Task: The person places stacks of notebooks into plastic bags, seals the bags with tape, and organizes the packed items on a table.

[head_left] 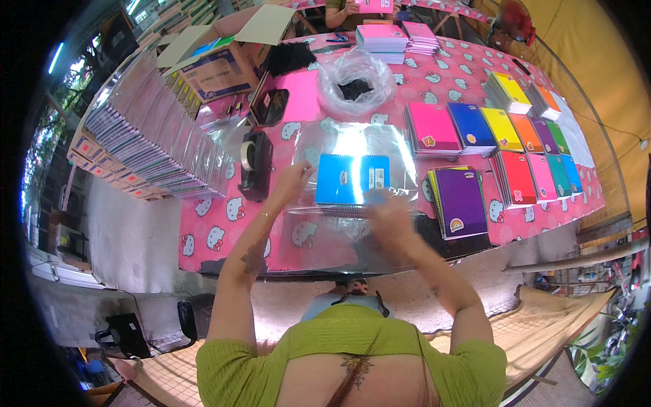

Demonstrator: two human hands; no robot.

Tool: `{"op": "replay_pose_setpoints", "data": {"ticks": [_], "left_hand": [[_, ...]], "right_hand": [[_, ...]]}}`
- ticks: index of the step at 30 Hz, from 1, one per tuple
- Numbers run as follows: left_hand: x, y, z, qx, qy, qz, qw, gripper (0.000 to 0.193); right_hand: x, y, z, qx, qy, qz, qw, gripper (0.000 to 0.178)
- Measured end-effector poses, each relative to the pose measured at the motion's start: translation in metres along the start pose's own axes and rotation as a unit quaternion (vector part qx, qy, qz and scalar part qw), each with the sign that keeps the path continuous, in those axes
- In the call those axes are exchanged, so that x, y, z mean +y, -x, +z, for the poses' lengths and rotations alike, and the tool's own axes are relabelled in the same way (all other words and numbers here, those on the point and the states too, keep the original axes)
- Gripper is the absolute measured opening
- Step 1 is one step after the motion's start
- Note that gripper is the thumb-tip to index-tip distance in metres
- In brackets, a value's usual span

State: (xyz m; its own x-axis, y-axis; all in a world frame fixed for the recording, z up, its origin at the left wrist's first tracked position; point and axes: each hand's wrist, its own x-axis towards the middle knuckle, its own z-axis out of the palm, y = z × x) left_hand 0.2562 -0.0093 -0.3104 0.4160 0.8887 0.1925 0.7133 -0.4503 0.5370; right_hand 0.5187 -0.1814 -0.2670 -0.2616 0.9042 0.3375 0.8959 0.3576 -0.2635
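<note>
A blue spiral notebook [352, 178] lies in front of me on a shiny clear plastic sheet [400, 146]. Beside the notebook's left edge, my left hand [293, 182] is closed, fingertips together over the sheet's left side; what they pinch, if anything, is too small to make out. My right hand [391, 220], smeared by motion, is over the notebook's lower right corner, and its fingers cannot be read. Left of my left hand stands a black tape dispenser [256, 166]. To the right is a stack of notebooks with a purple cover [461, 202] on top.
Colourful notebook stacks [434, 127] fill the table's right side. A tall row of plastic-wrapped notebooks [156, 129] and an open cardboard box [220, 71] stand left. Beyond the sheet are a clear plastic bag [332, 88] and pink notebooks [381, 37]; another person sits at the far side.
</note>
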Motion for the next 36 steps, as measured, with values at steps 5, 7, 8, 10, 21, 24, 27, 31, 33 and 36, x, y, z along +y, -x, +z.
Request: {"op": "replay_pose_setpoints", "data": {"ticks": [5, 7, 8, 10, 21, 24, 27, 31, 33, 36], "left_hand": [[-0.03, -0.032, 0.001, -0.068, 0.043, -0.069, 0.994, 0.029], [-0.023, -0.06, -0.001, -0.042, -0.004, -0.037, 0.998, 0.027], [-0.014, -0.077, -0.001, -0.029, -0.025, -0.019, 0.999, 0.026], [0.014, -0.108, 0.009, -0.004, 0.02, 0.089, 0.996, 0.026], [0.014, -0.186, 0.112, -0.095, -0.093, 0.214, 0.968, 0.015], [0.011, -0.191, 0.109, -0.02, -0.142, 0.254, 0.957, 0.012], [0.008, -0.19, 0.105, -0.066, -0.042, 0.182, 0.98, 0.011], [0.017, -0.191, 0.097, -0.073, -0.134, 0.236, 0.96, 0.015], [0.035, -0.183, 0.089, -0.019, -0.126, 0.275, 0.953, 0.017], [0.016, -0.178, 0.073, 0.01, -0.096, 0.345, 0.934, 0.02]], "right_hand": [[-0.038, -0.003, 0.066, -0.02, -0.01, 0.06, 0.998, 0.063], [-0.037, -0.004, 0.075, -0.031, -0.006, 0.063, 0.998, 0.065], [-0.037, -0.005, 0.076, -0.037, -0.002, 0.066, 0.997, 0.065], [-0.035, -0.006, 0.075, -0.048, 0.007, 0.085, 0.995, 0.064], [-0.036, -0.012, 0.076, -0.056, 0.004, 0.122, 0.991, 0.058], [-0.038, -0.014, 0.075, -0.051, 0.001, 0.121, 0.991, 0.056], [-0.04, -0.015, 0.075, -0.052, -0.004, 0.115, 0.992, 0.055], [-0.039, -0.014, 0.074, -0.048, 0.003, 0.113, 0.992, 0.056], [-0.036, -0.01, 0.075, -0.044, 0.006, 0.122, 0.991, 0.056], [-0.044, -0.013, 0.074, -0.036, 0.002, 0.097, 0.995, 0.057]]}}
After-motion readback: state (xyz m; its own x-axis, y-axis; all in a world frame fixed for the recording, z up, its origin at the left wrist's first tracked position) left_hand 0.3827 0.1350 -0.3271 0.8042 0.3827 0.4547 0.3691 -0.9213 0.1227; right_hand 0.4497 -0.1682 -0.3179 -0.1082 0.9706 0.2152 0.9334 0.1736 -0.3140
